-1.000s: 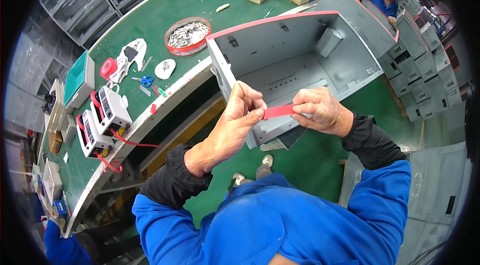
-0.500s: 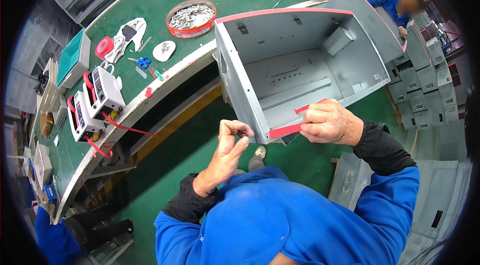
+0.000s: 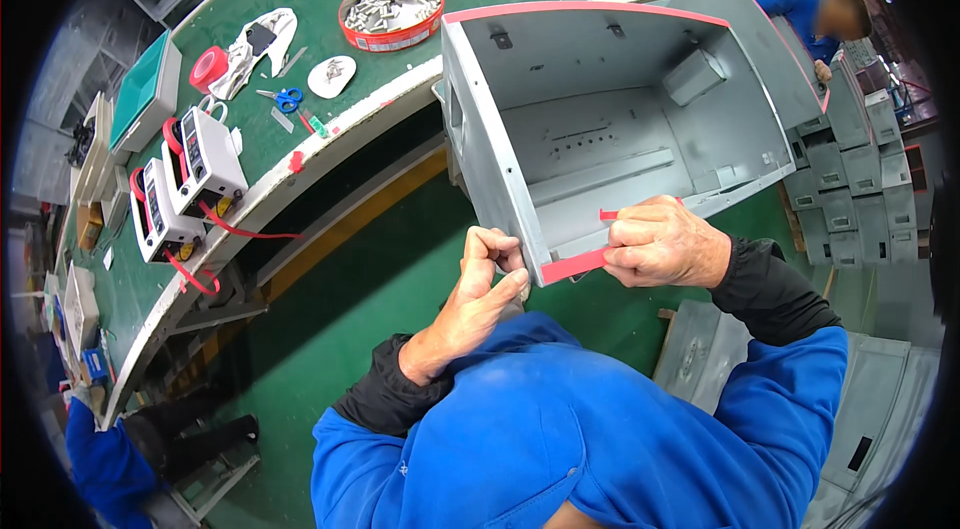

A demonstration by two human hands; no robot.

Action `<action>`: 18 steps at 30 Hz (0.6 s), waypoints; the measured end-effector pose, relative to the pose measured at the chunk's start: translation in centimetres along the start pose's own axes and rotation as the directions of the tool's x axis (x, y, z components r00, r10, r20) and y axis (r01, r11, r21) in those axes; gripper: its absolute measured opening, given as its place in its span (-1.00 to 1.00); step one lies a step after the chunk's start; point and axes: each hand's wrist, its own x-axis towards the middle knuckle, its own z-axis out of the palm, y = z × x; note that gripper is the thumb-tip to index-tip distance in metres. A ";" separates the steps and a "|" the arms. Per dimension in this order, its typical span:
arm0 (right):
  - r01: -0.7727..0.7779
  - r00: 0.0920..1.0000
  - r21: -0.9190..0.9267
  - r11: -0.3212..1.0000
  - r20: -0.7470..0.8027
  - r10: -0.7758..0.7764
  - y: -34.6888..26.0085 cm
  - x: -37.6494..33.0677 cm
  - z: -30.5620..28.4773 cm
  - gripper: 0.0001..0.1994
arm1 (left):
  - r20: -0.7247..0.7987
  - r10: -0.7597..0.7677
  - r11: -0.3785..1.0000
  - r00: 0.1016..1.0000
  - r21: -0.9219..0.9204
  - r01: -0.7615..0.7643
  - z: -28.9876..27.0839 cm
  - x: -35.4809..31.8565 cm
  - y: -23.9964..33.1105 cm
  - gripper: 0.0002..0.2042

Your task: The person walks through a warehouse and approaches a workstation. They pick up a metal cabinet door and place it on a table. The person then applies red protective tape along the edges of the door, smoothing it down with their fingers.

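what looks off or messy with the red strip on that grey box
The red strip is only partly seated on the near edge of the grey metal box: a loose end sticks up past the right hand. The left hand pinches at the corner. Nothing looks damaged.

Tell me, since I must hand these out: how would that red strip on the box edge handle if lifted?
The red strip looks thin, so probably floppy and very light. It lies along the grey metal box rim, so likely sticky and clingy.
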 end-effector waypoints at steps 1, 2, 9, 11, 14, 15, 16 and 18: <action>0.002 1.000 -0.001 1.000 0.002 -0.002 0.0 0.0 0.0 -0.75 | -0.009 0.000 1.000 1.000 0.002 0.001 0.1 0.1 0.0 -0.75; 0.003 1.000 -0.002 1.000 0.003 -0.003 0.1 0.0 0.0 -0.76 | -0.017 -0.001 1.000 1.000 0.005 0.001 0.1 0.2 0.0 -0.75; -0.014 0.999 -0.020 1.000 0.035 0.015 0.1 0.0 0.1 -0.76 | -0.021 0.007 1.000 1.000 0.018 -0.007 0.1 0.4 -0.3 -0.72; -0.021 0.999 -0.023 1.000 0.042 0.022 0.2 -0.1 0.1 -0.76 | -0.026 0.001 1.000 1.000 0.000 -0.001 0.3 0.4 -0.4 -0.72; 0.000 1.000 0.010 1.000 0.024 -0.001 0.3 -0.2 0.2 -0.73 | -0.008 0.036 0.998 0.999 0.043 -0.036 0.1 0.4 -0.7 -0.71; -0.001 1.000 0.005 1.000 0.030 0.001 0.3 -0.1 0.2 -0.73 | -0.007 0.037 0.998 0.999 0.051 -0.036 -0.1 0.4 -0.8 -0.71; -0.002 0.999 0.000 1.000 0.037 0.002 0.3 0.0 0.1 -0.73 | -0.006 0.037 0.998 0.999 0.060 -0.037 -0.2 0.3 -0.9 -0.70; -0.006 0.999 -0.001 1.000 0.043 0.007 0.3 0.0 0.1 -0.73 | -0.010 0.020 0.998 1.000 0.054 -0.019 -0.2 0.3 -0.8 -0.70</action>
